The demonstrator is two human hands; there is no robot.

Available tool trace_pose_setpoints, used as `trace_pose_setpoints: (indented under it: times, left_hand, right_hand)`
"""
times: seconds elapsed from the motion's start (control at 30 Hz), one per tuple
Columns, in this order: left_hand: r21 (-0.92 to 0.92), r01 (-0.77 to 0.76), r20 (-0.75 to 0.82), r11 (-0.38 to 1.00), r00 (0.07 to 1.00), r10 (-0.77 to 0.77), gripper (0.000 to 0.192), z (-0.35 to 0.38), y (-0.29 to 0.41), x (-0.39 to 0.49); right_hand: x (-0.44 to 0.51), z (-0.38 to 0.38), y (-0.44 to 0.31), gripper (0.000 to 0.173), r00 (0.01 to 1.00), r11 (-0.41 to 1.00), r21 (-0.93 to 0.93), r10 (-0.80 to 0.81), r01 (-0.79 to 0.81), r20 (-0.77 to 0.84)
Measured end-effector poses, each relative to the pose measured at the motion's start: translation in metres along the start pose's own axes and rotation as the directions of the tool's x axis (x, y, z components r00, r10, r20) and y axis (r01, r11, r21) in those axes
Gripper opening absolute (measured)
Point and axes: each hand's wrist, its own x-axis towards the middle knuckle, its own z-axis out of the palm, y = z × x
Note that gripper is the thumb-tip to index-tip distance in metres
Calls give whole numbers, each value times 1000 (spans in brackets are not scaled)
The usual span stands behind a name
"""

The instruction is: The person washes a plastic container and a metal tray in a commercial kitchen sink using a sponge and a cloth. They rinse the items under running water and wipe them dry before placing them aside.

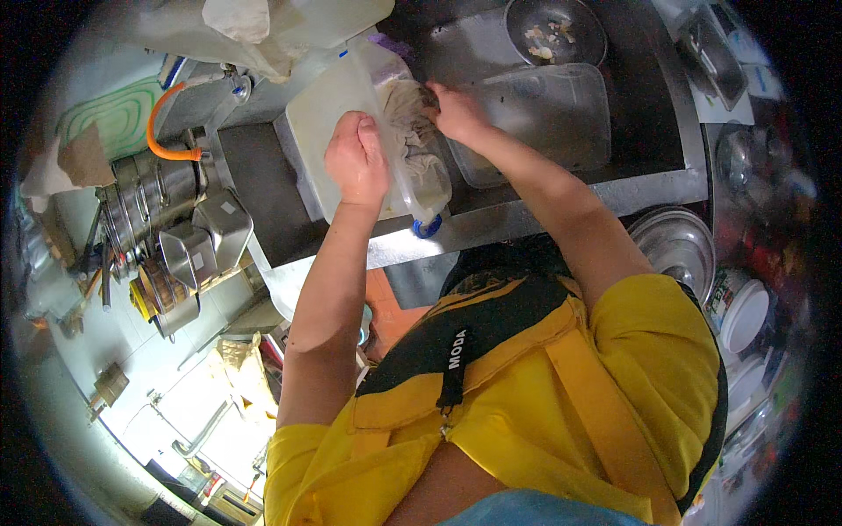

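Before me in the sink a translucent white plastic tub [309, 125] with blue latches sits tilted. At its rim, my left hand [358, 158] is curled into a fist, thumb uppermost. The fingers' far side is hidden, but they appear to grip the tub. A crumpled grey-brown cloth [421, 154] lies along the right side of that rim. My right hand [457, 112] pinches the cloth's far right edge, where a small dark patch shows between the fingers. Under my right forearm lies a clear plastic container [546, 125] with a little murky water.
A metal bowl [556, 33] with food scraps stands at the sink's far right. An orange hose [154, 125] hangs from the tap on the left. Steel pans [223, 227] are stacked at left. The sink's metal front edge [487, 214] runs before my body.
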Motion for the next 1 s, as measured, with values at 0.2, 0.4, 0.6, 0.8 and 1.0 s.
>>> trace_pose_setpoints:
  times: [0.2,0.4,0.6,0.8,1.0]
  left_hand:
    - [45,-4,18,999,1000,3,27,-1,-1,1]
    - [17,3,21,1000,1000,-4,26,8,1,5]
    - [28,88,93,996,992,-90,23,7,0,7]
    - [5,-95,22,995,995,95,23,11,-2,12]
    - [58,-110,15,992,994,109,22,12,-4,18]
  right_hand:
    - [10,-7,0,27,972,951,266,105,-160,208]
    - [7,6,-36,22,856,785,347,-493,514,-153]
    - [-30,29,-28,23,454,556,105,-760,824,465]
    - [37,20,-44,13,469,446,-157,-783,881,409]
    - [64,21,-41,12,435,439,-333,-896,835,-92]
